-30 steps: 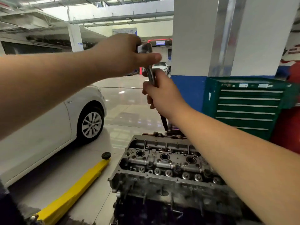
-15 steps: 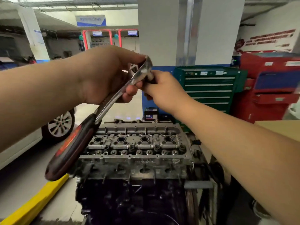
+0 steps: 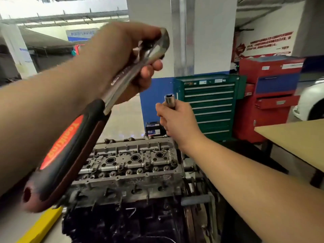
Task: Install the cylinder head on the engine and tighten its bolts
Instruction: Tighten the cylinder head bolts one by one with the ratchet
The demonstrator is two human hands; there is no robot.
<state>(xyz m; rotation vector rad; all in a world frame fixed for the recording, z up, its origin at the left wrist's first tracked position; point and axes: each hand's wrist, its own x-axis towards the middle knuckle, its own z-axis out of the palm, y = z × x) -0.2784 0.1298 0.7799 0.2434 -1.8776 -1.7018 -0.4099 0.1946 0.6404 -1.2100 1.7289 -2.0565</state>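
Observation:
The grey cylinder head [image 3: 133,165] sits on top of the dark engine block [image 3: 122,220] in the lower middle. My left hand [image 3: 122,58] grips a large ratchet wrench [image 3: 73,141] near its metal head, high above the engine; its black and orange handle points down toward me. My right hand [image 3: 177,120] holds a chrome socket [image 3: 169,100] upright, open end up, above the head's right rear corner. The socket is apart from the ratchet.
A green tool cabinet [image 3: 210,106] and a red tool cabinet [image 3: 270,95] stand behind the engine. A tan table [image 3: 294,137] is at the right. A yellow jack handle [image 3: 40,225] lies on the floor at the lower left. A small black box [image 3: 153,131] sits behind the engine.
My right hand has pulled the socket off the ratchet head and dropped lower to the right. My left hand has lifted the ratchet closer to the camera. The view shifted right.

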